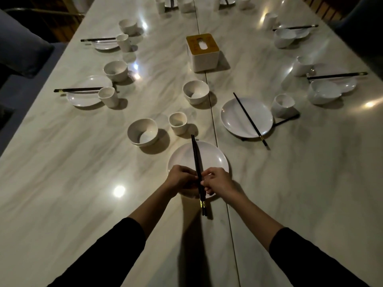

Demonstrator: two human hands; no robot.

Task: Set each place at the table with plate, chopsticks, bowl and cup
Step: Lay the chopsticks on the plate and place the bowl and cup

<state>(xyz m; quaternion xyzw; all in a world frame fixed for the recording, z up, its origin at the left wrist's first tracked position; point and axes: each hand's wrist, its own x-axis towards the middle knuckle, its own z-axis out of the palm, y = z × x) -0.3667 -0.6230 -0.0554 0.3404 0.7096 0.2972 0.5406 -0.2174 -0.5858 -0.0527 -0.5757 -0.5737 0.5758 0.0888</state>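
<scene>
A white plate (pixel 209 157) lies on the marble table just in front of me. A pair of black chopsticks (pixel 195 156) with gold bands stretches over it, pointing away from me. My left hand (pixel 181 179) and my right hand (pixel 216 182) both pinch the chopsticks near their middle, above the plate's near rim. Beyond the plate stand a white bowl (pixel 142 132) to the left and a white cup (pixel 178 123). To the right is a second plate (pixel 234 119) with one chopstick (pixel 249 119) across it and another (pixel 287 120) poking out beside a cup (pixel 283 105). A lone bowl (pixel 195 92) stands further back.
Set places with plate, bowl, cup and chopsticks line the left side (pixel 89 93) and the right side (pixel 331 88). A white tissue box (pixel 203 51) with a yellow top stands in the table's middle. More cups and plates (pixel 184 4) stand at the far end. A seam (pixel 213 125) runs down the table.
</scene>
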